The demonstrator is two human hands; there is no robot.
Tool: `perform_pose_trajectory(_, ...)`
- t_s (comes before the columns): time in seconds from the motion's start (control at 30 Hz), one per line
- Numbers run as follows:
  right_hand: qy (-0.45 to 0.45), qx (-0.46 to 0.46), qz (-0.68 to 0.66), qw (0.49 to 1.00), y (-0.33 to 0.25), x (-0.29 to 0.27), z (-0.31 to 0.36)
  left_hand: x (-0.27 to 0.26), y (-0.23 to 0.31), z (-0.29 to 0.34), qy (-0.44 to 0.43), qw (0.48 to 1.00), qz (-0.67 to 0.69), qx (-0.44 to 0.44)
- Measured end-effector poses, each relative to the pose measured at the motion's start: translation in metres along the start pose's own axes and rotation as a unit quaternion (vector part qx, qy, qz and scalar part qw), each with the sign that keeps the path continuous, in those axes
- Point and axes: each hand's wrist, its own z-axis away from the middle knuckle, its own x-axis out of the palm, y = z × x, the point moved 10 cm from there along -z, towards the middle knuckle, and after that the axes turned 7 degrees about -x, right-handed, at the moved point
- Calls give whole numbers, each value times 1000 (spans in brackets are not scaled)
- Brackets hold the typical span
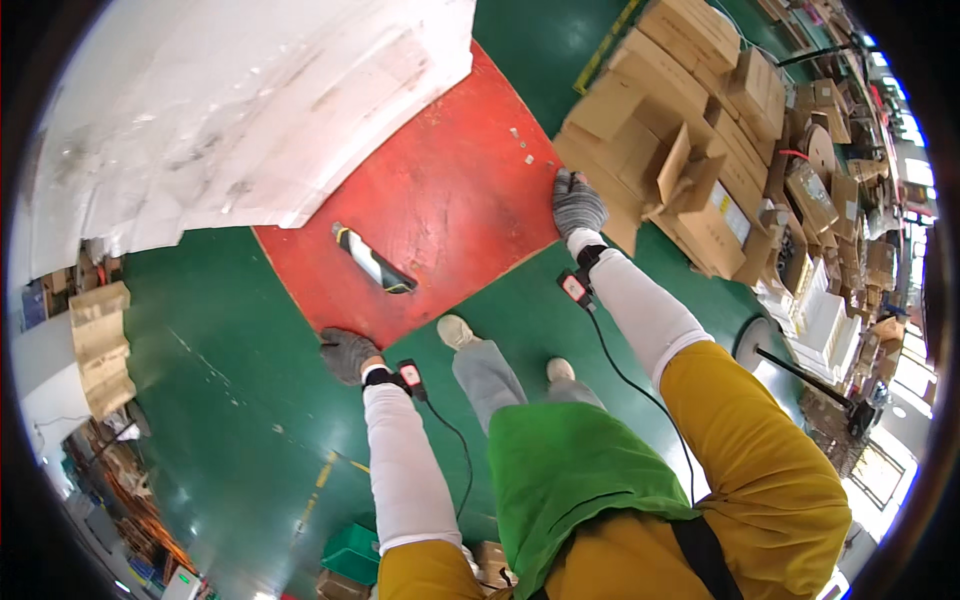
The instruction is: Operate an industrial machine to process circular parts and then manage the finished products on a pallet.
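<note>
A flat red board (450, 190) with worn wooden edges lies in front of me, white sheets covering its far left part. My left hand (350, 356), in a grey glove, is closed on the board's near left corner. At the near right corner my right hand (579, 205), gloved the same way, has its fingers curled over the edge. Between the hands, nearer the left one, rests a long black-and-white object (373, 262) with yellow edging; I cannot make out its kind. Small pale scraps (521, 142) lie near the board's right side.
Large white sheets (250, 110) rise at the upper left. Opened and stacked cardboard boxes (690, 190) crowd the right, close to my right hand. A round-based stand (757, 345) is farther right. Green floor (220, 330) shows under my feet, with a green bin (352, 550) at lower left.
</note>
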Motion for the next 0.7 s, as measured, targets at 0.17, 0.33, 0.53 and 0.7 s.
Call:
perform_pose_trajectory(0.17,-87,22,14,996,-61,41,-58,59,72,-67,-80,957,267,74)
perform_pose_trajectory(0.33,34,62,-8,997,-76,58,-113,52,168,-56,26,998,44,35)
perform_pose_trajectory(0.53,64,84,-13,994,-129,76,-161,115,235,-128,9,995,34,93)
perform_pose_trajectory(0.7,40,96,-28,994,-183,101,-223,155,367,-170,27,986,14,162)
